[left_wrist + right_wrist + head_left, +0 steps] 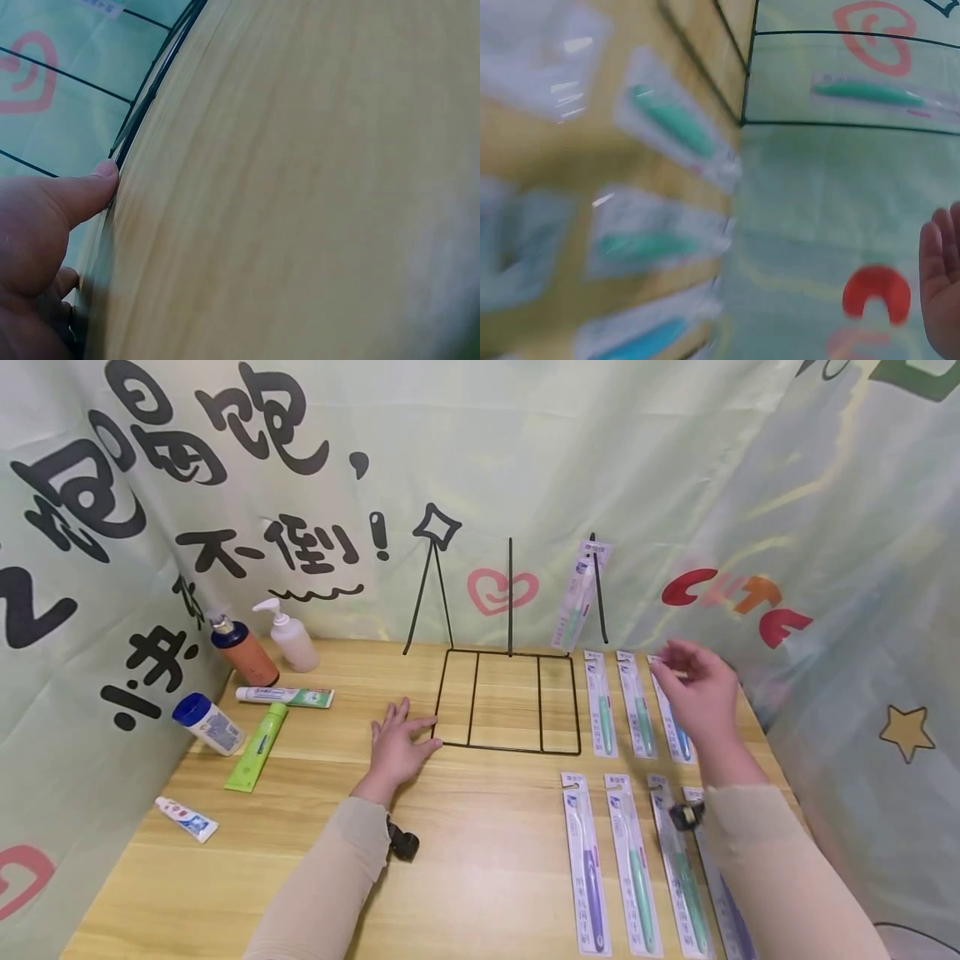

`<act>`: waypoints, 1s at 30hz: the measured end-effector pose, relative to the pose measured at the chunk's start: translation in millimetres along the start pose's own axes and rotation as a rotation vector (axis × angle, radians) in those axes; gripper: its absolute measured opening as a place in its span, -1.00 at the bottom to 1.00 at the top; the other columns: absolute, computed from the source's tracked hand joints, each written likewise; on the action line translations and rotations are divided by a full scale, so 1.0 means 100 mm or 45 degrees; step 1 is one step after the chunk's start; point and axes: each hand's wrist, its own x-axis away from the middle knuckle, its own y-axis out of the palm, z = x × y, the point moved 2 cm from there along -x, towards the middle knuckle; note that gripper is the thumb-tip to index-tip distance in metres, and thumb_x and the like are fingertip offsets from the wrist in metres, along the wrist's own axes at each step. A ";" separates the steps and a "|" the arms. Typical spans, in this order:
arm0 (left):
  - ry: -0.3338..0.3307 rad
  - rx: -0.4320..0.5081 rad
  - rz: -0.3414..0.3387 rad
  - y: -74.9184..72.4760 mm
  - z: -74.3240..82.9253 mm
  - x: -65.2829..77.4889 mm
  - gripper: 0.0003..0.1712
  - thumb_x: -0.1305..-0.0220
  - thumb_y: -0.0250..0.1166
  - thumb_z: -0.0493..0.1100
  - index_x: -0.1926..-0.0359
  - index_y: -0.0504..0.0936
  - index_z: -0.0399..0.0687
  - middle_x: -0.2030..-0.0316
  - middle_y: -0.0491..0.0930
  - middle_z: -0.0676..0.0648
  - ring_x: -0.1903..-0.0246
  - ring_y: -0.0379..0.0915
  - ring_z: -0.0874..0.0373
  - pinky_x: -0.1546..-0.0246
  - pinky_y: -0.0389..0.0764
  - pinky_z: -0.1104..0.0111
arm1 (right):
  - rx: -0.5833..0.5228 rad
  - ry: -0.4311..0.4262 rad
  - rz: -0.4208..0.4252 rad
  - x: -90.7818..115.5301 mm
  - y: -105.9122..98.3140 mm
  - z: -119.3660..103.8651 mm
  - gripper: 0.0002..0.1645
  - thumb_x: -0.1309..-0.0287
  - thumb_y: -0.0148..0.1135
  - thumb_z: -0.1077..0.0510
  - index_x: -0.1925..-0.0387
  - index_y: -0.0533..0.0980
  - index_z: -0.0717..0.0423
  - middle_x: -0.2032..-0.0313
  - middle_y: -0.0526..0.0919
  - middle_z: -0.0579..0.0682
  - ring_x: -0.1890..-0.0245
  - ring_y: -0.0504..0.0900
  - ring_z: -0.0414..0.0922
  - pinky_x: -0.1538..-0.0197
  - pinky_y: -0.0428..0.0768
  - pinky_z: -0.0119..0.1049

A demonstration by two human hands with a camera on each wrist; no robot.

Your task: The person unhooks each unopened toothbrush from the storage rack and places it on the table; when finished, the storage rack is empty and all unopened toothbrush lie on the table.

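Observation:
A black wire rack (pixel 540 702) stands on the table with thin upright rods at its back. One packaged toothbrush (pixel 579 602) hangs on its right rod, tilted. My left hand (pixel 397 747) rests beside the rack's front left corner, the thumb touching the wire in the left wrist view. Over the right side of the table, my right hand (pixel 701 689) hovers with loosely bent fingers and nothing visible in them. Below it lies a packaged blue toothbrush (pixel 681 735), partly covered by the hand. Packaged green toothbrushes (pixel 602 718) lie to its left.
A nearer row of packaged toothbrushes (pixel 585 877) runs partly under the right forearm. On the left are an orange bottle (pixel 251 656), a pump bottle (pixel 294 643), a blue-capped container (pixel 213 727), a green tube (pixel 257 752) and toothpaste tubes (pixel 285 697). A printed curtain (pixel 637 468) hangs behind.

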 end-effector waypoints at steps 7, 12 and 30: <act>0.004 -0.004 0.000 0.03 0.01 -0.01 -0.44 -0.37 0.47 0.07 -0.33 0.68 0.06 -0.67 -0.07 -0.26 -0.65 -0.36 -0.28 -0.53 -0.51 -0.29 | -0.191 -0.069 -0.071 -0.49 0.55 -0.22 -0.36 -0.47 0.25 0.30 -0.50 0.37 0.17 -0.26 0.65 0.21 -0.21 0.64 0.07 -0.35 0.57 -0.14; 0.009 -0.017 -0.006 0.04 0.01 -0.03 -0.44 -0.38 0.45 0.09 -0.33 0.68 0.07 -0.67 -0.07 -0.25 -0.65 -0.35 -0.26 -0.53 -0.50 -0.29 | -0.282 -0.121 -0.067 -0.59 0.80 -0.32 -0.32 -0.49 0.17 0.37 -0.55 0.26 0.19 -0.28 0.60 0.27 -0.22 0.61 0.12 -0.35 0.55 -0.18; -0.011 -0.020 0.001 0.02 -0.03 -0.02 -0.45 -0.38 0.46 0.09 -0.33 0.69 0.09 -0.67 -0.06 -0.24 -0.66 -0.35 -0.26 -0.54 -0.50 -0.27 | -0.396 -0.186 0.063 -0.59 1.09 -0.38 -0.67 -0.41 0.19 0.45 -0.16 0.56 0.37 0.15 0.70 0.23 0.22 0.59 -0.26 0.09 0.54 -0.44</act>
